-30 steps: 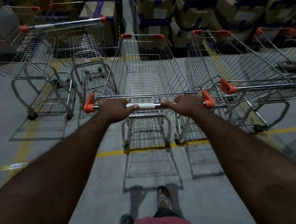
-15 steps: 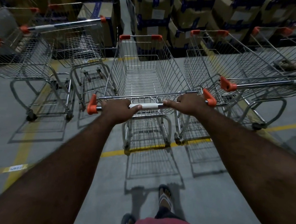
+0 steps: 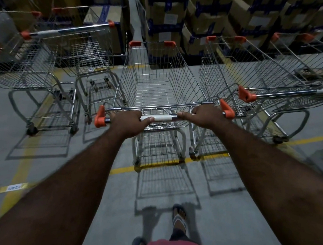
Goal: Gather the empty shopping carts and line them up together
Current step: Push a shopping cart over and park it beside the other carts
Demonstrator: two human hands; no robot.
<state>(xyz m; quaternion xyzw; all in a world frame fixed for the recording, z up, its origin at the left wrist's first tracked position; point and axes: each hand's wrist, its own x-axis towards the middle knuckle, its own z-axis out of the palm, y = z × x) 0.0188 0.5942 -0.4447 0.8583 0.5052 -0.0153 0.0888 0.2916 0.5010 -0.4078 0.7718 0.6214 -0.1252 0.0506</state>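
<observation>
The fingers of the left hand [image 3: 127, 123] and the right hand [image 3: 207, 115] are clamped round the handle bar [image 3: 161, 119] of the middle cart [image 3: 159, 80], one on each side of its white sleeve. The cart's empty basket points straight ahead, its right rim just beside the right-hand cart [image 3: 254, 75], with more bare floor [image 3: 79, 155] between its left rim and the left-hand carts [image 3: 82, 47]. Stacked boxes [image 3: 166, 28] stand near its front edge, and a yellow line [image 3: 123, 169] crosses under its rear wheels.

No legible text or labels.
</observation>
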